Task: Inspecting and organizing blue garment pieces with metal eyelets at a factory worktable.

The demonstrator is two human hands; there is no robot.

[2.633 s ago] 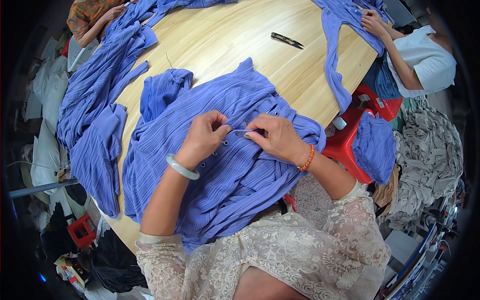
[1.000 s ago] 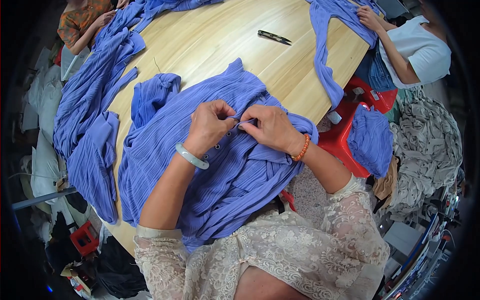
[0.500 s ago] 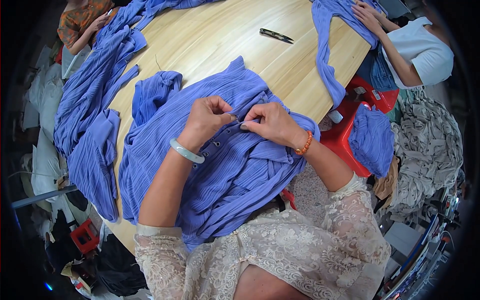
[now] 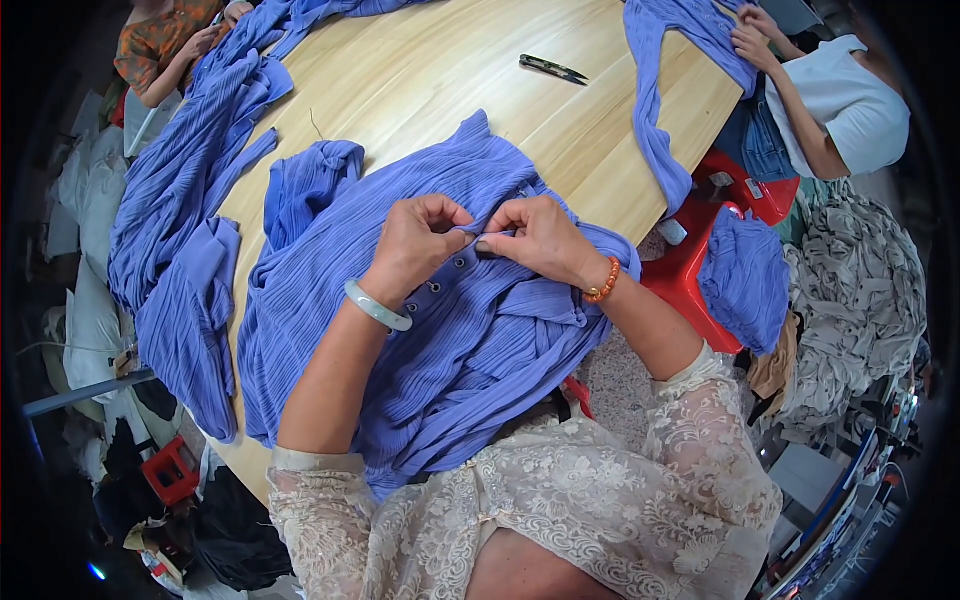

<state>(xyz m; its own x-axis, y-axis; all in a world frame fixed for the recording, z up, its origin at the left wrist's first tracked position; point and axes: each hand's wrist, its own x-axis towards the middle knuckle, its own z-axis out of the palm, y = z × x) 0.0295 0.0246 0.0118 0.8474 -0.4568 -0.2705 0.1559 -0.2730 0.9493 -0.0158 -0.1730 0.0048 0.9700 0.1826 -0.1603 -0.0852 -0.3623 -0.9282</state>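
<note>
A periwinkle-blue ribbed garment point(image 4: 310, 310) lies bunched over the near edge of the table and toward my lap. Small round metal-rimmed fasteners point(image 4: 434, 287) run in a row along its front strip. My left hand point(image 4: 420, 240), with a pale bangle at the wrist, pinches the strip just above this row. Opposite it, my right hand point(image 4: 540, 240), wearing an orange bead bracelet, pinches the same strip with thumb and index finger. The fingertips almost meet, and whatever lies between them is hidden. Both hands are closed on the cloth.
Black thread snips point(image 4: 553, 69) rest on the wooden table point(image 4: 430, 75). More blue garments point(image 4: 185, 230) drape its left edge. Co-workers' hands handle cloth at the far left and far right. Red stools point(image 4: 690, 265) and a grey fabric heap point(image 4: 855, 300) stand at right.
My fingertips have shifted slightly and drawn closer together on the strip; a fastener visible between them before is now covered. The right co-worker's hands have moved, and the left co-worker's second hand shows.
</note>
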